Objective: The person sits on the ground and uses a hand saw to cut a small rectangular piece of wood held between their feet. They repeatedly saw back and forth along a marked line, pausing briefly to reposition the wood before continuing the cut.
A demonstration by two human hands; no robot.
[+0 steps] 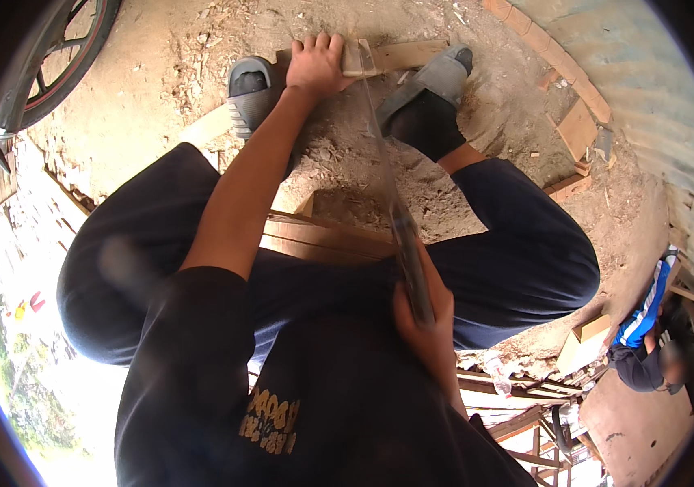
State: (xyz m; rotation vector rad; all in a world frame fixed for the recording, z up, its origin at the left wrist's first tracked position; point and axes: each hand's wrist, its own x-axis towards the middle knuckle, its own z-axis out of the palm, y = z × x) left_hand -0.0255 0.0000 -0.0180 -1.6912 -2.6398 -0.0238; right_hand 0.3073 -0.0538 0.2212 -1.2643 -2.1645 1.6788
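My left hand (317, 66) bears down on a narrow wooden board (404, 55) that lies across the ground between my feet, its fingers bent over the far edge. In my right hand (428, 312), near my lap, is the dark handle of a handsaw (406, 239). The saw's long thin blade slants up and away, its far end at the board just right of my left hand. Either side of the board rests a foot in a grey sandal, the left sandal (251, 96) and the right sandal (424, 81), close against the wood.
Beneath me is a wooden seat (322, 235). A wheel (71, 65) stands at far left. Bricks (550, 45) line a corrugated metal wall (647, 81) at right. Wood scraps (578, 130) lie nearby. Another person (643, 365) sits at lower right, near a cardboard box (584, 341).
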